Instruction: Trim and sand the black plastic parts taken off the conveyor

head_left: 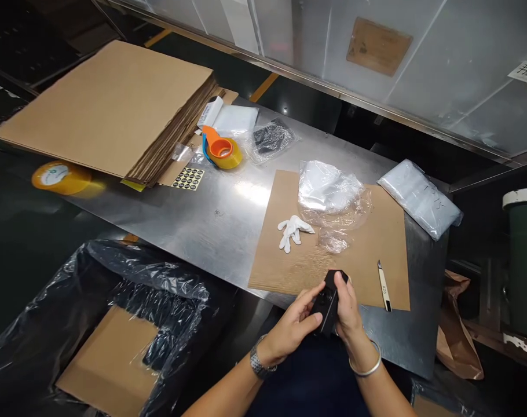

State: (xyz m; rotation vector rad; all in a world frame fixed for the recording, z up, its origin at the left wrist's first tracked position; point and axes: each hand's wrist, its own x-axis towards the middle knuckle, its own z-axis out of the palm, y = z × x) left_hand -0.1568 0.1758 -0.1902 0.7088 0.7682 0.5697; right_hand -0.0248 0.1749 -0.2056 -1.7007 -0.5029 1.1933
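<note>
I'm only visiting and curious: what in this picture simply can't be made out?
Head view:
1. The black object: the left hand and right hand cover its sides, so its type is unclear.
2. The sticker sheet: print too small to read.
3. The white sign: cut off by the right edge.
4. The brown label: blurred, unreadable.

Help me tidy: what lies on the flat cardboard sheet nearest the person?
On the cardboard sheet lie a white glove, crumpled clear plastic bags and a pen-like tool. The left hand and right hand hold a black device over its near edge. Anything beneath the plastic is hidden.
</note>
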